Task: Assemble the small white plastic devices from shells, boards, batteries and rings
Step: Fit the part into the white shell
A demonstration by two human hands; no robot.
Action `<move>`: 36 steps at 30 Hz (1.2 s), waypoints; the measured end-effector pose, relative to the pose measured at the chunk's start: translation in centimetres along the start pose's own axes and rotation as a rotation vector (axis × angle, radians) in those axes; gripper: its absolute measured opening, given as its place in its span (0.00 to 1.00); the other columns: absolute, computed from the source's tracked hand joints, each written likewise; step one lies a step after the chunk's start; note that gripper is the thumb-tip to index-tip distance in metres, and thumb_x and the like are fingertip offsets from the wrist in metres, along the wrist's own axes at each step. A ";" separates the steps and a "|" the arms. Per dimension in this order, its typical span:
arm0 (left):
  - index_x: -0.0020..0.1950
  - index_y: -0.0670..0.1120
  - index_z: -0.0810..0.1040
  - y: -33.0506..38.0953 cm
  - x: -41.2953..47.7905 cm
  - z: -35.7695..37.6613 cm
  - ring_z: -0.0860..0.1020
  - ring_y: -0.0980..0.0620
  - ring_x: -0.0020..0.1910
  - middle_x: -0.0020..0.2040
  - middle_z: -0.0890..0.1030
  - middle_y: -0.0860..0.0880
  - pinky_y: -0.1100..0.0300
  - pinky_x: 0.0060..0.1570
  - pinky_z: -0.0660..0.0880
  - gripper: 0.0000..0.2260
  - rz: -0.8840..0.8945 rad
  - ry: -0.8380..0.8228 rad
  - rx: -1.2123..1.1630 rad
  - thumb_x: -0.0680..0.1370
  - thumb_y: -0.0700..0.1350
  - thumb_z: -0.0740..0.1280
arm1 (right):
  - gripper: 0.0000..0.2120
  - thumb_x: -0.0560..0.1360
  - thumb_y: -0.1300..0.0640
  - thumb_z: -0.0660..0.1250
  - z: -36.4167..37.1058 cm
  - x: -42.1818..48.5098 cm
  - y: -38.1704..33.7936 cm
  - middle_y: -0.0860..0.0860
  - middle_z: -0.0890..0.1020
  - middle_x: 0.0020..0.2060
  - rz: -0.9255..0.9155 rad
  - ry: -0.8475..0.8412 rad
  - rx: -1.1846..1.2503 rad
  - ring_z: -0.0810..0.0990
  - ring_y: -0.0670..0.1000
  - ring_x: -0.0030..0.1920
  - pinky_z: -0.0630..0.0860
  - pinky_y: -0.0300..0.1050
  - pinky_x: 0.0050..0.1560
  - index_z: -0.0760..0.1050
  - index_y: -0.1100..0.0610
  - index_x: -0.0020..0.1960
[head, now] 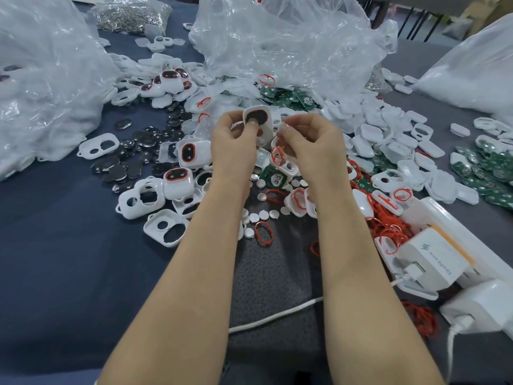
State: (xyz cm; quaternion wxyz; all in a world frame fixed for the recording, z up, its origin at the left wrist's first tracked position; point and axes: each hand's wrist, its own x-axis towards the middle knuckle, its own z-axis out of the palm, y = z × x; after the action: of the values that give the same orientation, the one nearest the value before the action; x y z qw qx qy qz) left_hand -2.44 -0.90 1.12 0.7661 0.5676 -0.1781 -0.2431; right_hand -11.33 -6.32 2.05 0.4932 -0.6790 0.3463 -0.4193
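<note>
- Behind the white shell [259, 119] that I'm tracking, a crumpled clear bag [291, 45] rises, with green boards [288, 97] spilling out at its foot.
- Left of the shell lie dark oval discs [138, 145] and finished devices [177, 179] ringed in red. To its right is a heap of empty shells [388, 126].
- Below the shell, nearer me, are silver button batteries [254, 218] and loose red rings [263, 232]. A white charger [433, 259] sits well off to the lower right.
- The left hand [236, 134] grips the shell, raised over the pile, with its thumb pressed on the shell's dark oval insert and covering part of it.
- The right hand [308, 140] is just beside the shell, fingers curled and pinching a small white piece [283, 127] (too hidden for me to name).
</note>
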 end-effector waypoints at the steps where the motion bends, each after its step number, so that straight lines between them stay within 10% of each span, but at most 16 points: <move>1: 0.51 0.43 0.74 0.0 0.0 0.0 0.78 0.52 0.41 0.38 0.79 0.50 0.52 0.53 0.77 0.02 0.010 -0.010 -0.003 0.80 0.37 0.64 | 0.05 0.75 0.61 0.69 0.1 0.0 -0.1 0.49 0.84 0.39 -0.030 0.011 -0.027 0.83 0.47 0.40 0.81 0.43 0.46 0.78 0.52 0.44; 17: 0.49 0.42 0.75 -0.1 -0.4 0.1 0.80 0.48 0.41 0.41 0.80 0.44 0.49 0.52 0.81 0.03 -0.018 -0.062 -0.100 0.79 0.35 0.64 | 0.07 0.75 0.62 0.68 2.3 -0.5 0.4 0.52 0.80 0.45 -0.169 0.105 -0.156 0.79 0.50 0.45 0.75 0.36 0.45 0.72 0.53 0.48; 36: 0.57 0.41 0.77 -0.4 -0.6 -0.1 0.81 0.49 0.45 0.44 0.83 0.44 0.53 0.53 0.79 0.10 0.061 -0.158 0.069 0.76 0.35 0.67 | 0.05 0.76 0.62 0.68 1.3 0.1 0.1 0.59 0.82 0.49 0.111 0.035 0.061 0.81 0.57 0.51 0.79 0.55 0.54 0.75 0.60 0.51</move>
State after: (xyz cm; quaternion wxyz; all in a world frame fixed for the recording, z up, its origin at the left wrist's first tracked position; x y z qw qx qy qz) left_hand -2.97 -0.58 0.70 0.7368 0.5670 -0.2634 -0.2576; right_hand -10.09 -5.89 1.77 0.5301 -0.6360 0.3790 -0.4134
